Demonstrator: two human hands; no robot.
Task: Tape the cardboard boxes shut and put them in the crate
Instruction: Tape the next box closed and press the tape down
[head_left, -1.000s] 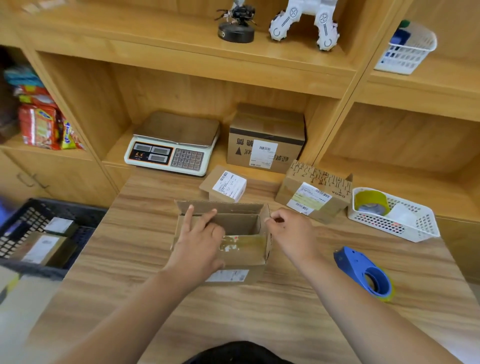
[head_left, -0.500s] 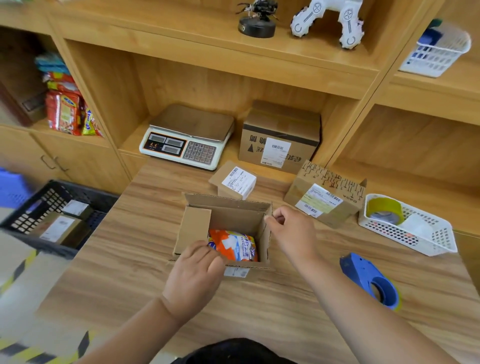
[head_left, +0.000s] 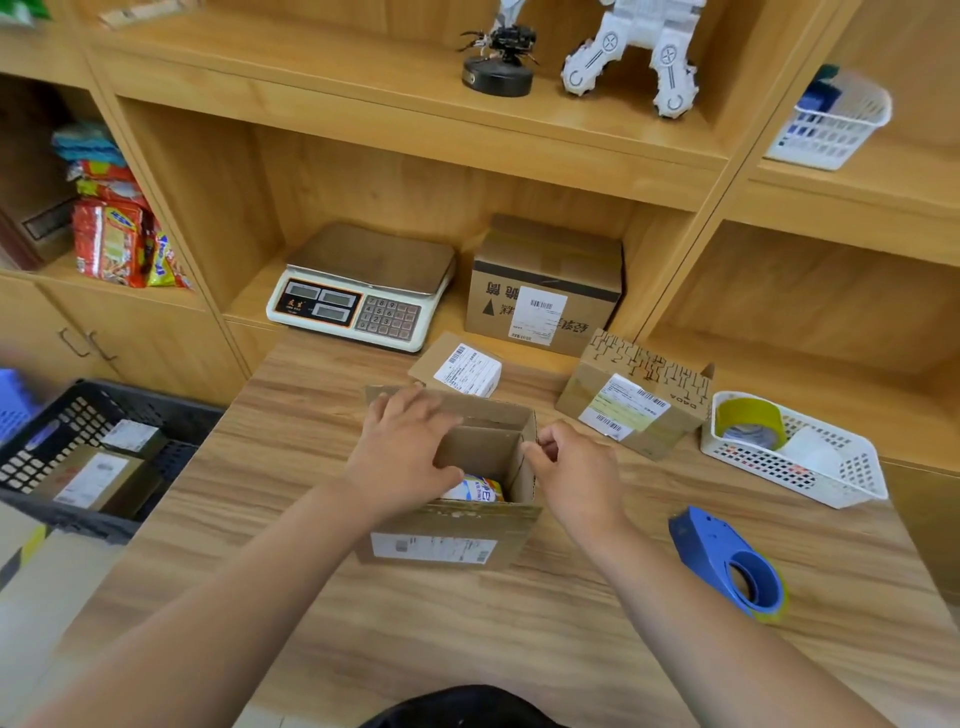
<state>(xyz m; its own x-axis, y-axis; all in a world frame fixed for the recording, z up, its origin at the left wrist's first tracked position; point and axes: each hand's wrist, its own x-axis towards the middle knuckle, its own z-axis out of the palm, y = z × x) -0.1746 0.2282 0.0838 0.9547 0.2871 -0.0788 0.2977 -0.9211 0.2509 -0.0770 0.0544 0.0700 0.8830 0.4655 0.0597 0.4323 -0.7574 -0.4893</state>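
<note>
– Cardboard, head view: where does the box (head_left: 452, 540) stand?
– On the wooden table (head_left: 467, 649), directly before the person. The top is open and there is a label on the near face. A colourful packet (head_left: 475, 491) lies inside.
– Left hand (head_left: 402, 457)?
– Laid on the left flap, fingers straight and close together, reaching toward the far edge. It pinches nothing.
– Right hand (head_left: 576, 473)?
– At the right flap, which stands upright. Thumb and curled fingers pinch its upper edge.
– Tape?
– A blue dispenser (head_left: 727, 566) lies on the table to the right of the right forearm, apart from both hands. A yellowish roll (head_left: 750, 423) sits in a white basket (head_left: 852, 488) at the table's far right.
– Crate (head_left: 104, 415)?
– Black, low beside the table's left edge. Two labelled parcels (head_left: 96, 480) lie in it.
– Other cartons?
– A small box (head_left: 457, 366) is just behind the open one. A printed box (head_left: 634, 400) stands to its right, near the basket. A shelf box (head_left: 545, 288) stands beside a scale (head_left: 363, 291). Whether these three are taped, I cannot tell.
</note>
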